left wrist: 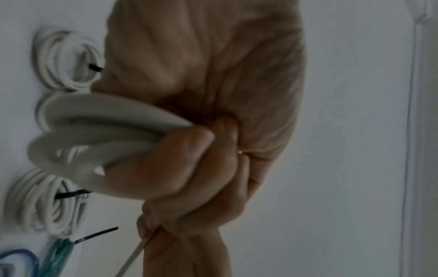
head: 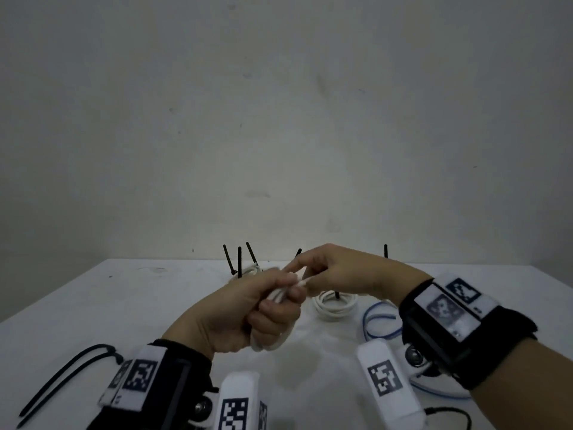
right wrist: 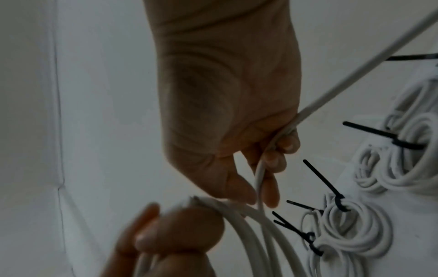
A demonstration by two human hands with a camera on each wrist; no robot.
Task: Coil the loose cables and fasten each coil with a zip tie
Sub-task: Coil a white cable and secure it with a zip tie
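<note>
No readable writing anywhere, only square black-and-white marker tags on your wrist rigs. At 8 o'clock on the table, two loose black zip ties. Centre: your left hand has its fingers clamped round the white cable coil. Your right hand pinches the free strand at 12 o'clock of the left. Behind, at least three tied white coils; a blue cable at 3 o'clock.

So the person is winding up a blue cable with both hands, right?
Not blue. The cable being wound is white, as the head view shows: the left hand grips the loops and the right hand feeds it. A blue cable lies on the table, untouched.
</note>
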